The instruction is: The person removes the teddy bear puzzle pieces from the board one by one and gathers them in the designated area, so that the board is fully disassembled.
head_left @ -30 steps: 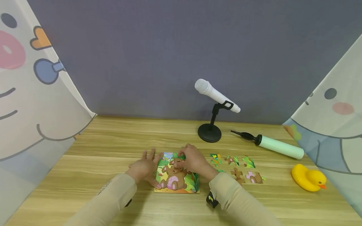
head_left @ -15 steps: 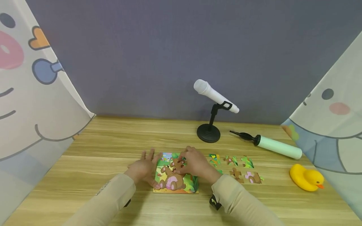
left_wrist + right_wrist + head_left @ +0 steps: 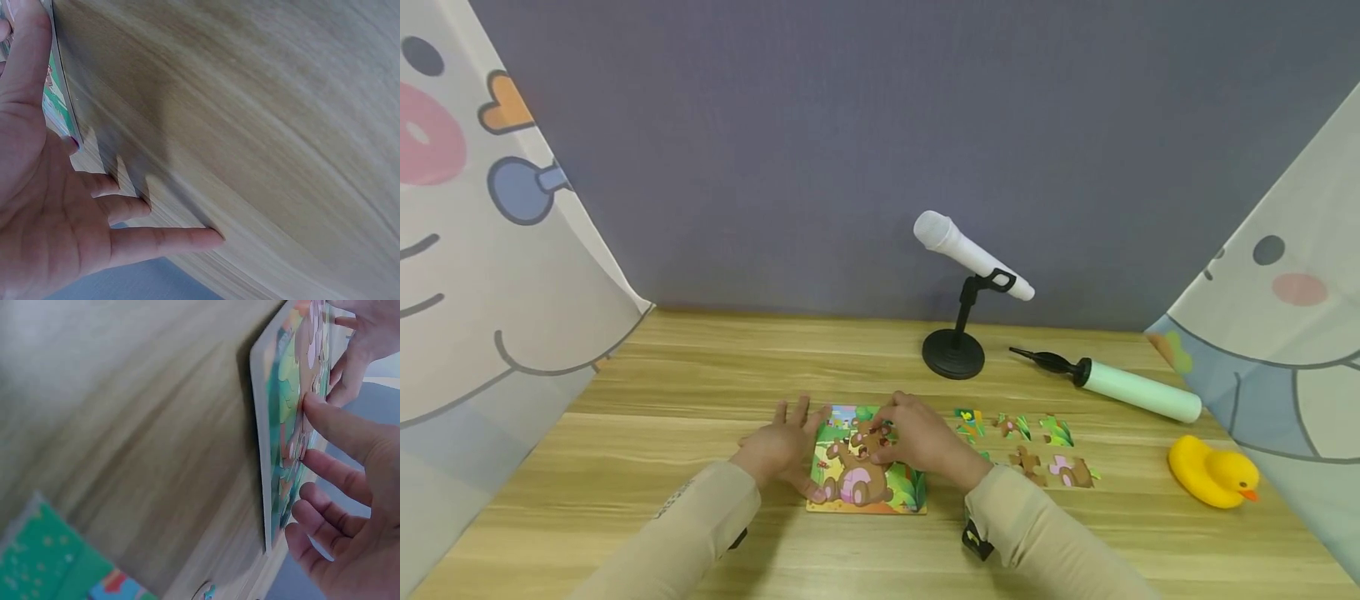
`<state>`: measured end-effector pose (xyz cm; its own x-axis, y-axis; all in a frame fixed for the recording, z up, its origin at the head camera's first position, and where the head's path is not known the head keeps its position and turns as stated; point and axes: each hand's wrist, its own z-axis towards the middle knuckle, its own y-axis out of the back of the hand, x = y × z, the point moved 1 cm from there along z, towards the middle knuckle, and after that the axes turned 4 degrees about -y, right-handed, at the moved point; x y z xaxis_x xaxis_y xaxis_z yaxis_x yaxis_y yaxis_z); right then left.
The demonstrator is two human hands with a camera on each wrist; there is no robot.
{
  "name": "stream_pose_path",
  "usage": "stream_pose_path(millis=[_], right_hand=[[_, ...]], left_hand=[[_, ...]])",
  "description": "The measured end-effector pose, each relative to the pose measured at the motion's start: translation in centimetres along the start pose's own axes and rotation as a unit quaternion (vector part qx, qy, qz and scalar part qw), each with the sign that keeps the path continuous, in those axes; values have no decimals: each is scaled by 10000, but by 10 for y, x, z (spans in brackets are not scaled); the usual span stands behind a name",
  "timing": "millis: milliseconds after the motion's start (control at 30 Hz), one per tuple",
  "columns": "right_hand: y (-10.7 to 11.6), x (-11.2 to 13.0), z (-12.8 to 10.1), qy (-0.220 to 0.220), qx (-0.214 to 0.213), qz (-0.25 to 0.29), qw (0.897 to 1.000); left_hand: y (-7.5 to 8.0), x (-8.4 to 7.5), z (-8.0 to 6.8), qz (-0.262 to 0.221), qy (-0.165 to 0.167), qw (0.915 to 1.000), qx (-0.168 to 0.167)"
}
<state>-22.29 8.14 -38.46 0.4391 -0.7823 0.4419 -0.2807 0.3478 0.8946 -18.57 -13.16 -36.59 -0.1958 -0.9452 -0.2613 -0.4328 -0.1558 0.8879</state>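
Hiding puzzle board's (image 3: 865,479) top: right hand (image 3: 925,437).

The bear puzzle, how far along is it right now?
Most of the bear puzzle looks filled in. In hand: the right hand presses a piece near the bear's head, while the left hand lies flat against the board's left edge. Left: five loose pieces lie on the table, right of the board.
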Motion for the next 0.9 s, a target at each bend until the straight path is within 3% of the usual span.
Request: stream_pose_path(millis=[233, 433, 900], right_hand=[[2, -3, 1, 377, 54, 222, 9990], [5, -9, -5, 725, -15, 98, 9973], [21, -37, -37, 700, -188, 19, 9974]], left_hand=[[0, 1, 0, 63, -42, 10000, -9], [-1, 1, 1, 61, 0, 10000, 26], [0, 0, 0, 15, 7, 10000, 25]])
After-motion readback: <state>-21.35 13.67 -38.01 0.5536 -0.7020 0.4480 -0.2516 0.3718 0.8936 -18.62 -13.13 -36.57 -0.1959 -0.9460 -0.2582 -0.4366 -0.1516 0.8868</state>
